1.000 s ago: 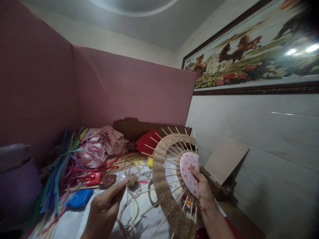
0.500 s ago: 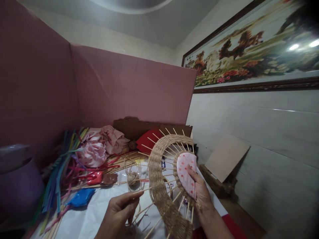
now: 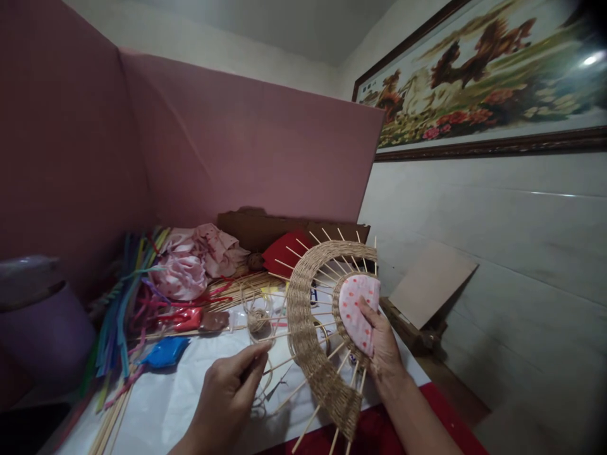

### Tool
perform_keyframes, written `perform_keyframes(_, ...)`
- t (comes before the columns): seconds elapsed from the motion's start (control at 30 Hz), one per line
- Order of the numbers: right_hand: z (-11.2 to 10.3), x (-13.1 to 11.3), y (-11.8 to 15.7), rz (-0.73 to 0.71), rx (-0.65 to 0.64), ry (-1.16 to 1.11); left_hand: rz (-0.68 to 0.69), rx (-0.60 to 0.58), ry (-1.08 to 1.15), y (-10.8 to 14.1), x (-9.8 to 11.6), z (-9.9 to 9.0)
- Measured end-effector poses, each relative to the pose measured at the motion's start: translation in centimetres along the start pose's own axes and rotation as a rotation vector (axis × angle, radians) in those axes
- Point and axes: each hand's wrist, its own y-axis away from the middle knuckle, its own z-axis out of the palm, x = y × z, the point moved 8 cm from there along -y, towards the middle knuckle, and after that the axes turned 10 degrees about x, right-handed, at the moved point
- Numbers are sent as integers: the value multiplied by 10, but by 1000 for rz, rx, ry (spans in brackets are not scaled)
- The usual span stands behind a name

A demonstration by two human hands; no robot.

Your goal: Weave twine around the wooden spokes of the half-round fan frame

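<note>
A: Where's the work; which step?
B: Lower centre of the frame; a half-round piece of tan woven cord on thin pale sticks (image 3: 300, 322), held over the white-covered counter (image 3: 184, 385); cord weaving, I'd judge!
A: The right hand (image 3: 385, 347)?
B: Clamped on its pink, red-dotted cloth centre (image 3: 351, 300); firm-looking.
A: And the left hand (image 3: 227, 388)?
B: Thumb and forefinger close together, just beside the bare stick ends; whether a strand sits between them, I can't tell; a round beige twine ball (image 3: 258, 321) lies beyond.
A: Next move?
B: Calls for steady right-hand support, probably, and careful left-hand guiding.
</note>
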Motion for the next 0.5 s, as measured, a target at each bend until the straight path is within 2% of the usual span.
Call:
perform_keyframes(0.13, 0, 0, 1, -13, -4, 19, 221, 48, -109, 3, 19, -2)
perform_keyframes(0.23, 1, -2, 2, -27, -8, 16, 301, 73, -168, 3, 26, -4)
perform_keyframes(0.33, 1, -4, 2, -37, -4, 7, 247, 97, -222, 1, 22, -7)
perform_keyframes(0.5, -1, -5, 1, -29, 16, 23, -22, 80, -116, -4, -5, -7)
